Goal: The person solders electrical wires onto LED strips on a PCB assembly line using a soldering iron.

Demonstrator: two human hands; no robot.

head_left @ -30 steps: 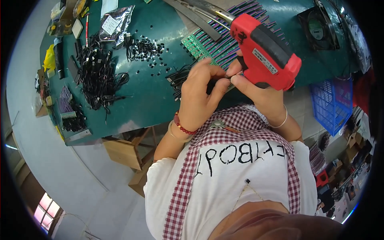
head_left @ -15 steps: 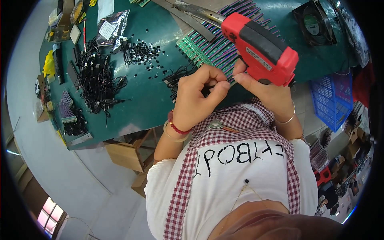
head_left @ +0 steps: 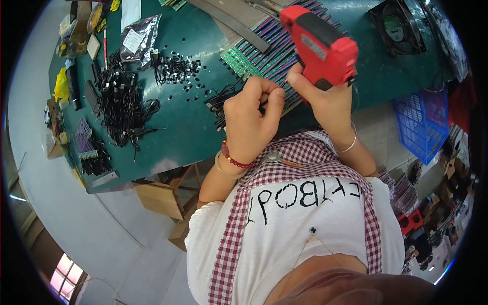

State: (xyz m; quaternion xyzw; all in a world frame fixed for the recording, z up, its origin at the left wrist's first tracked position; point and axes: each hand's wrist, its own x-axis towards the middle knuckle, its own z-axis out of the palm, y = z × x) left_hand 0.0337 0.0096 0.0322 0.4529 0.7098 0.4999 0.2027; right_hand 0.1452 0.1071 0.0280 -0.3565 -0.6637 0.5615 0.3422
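My right hand point(head_left: 324, 96) is wrapped round a red and black soldering gun point(head_left: 325, 48), whose metal barrel points to the far left. The gun hides most of my right fingers; the thumb shows along its near side. Close beside it, my left hand point(head_left: 249, 109) is closed, thumb and index finger pinched together. What sits between those fingers is too hidden to name. Just beyond both hands lies a row of green circuit boards point(head_left: 244, 63) with purple, pink and black wires. Several black cables point(head_left: 219, 101) lie to the left of my left hand.
A metal bar point(head_left: 239, 28) lies across the boards. To the left on the green table point(head_left: 168, 137) are small black connectors point(head_left: 180, 68), a tangled cable pile point(head_left: 122, 99) and a silvery bag point(head_left: 141, 38). A black fan point(head_left: 396, 28) stands far right, above a blue crate point(head_left: 419, 124).
My right hand and the soldering gun have shifted left and away from me. My left hand has moved slightly the same way, its fingers still pinched.
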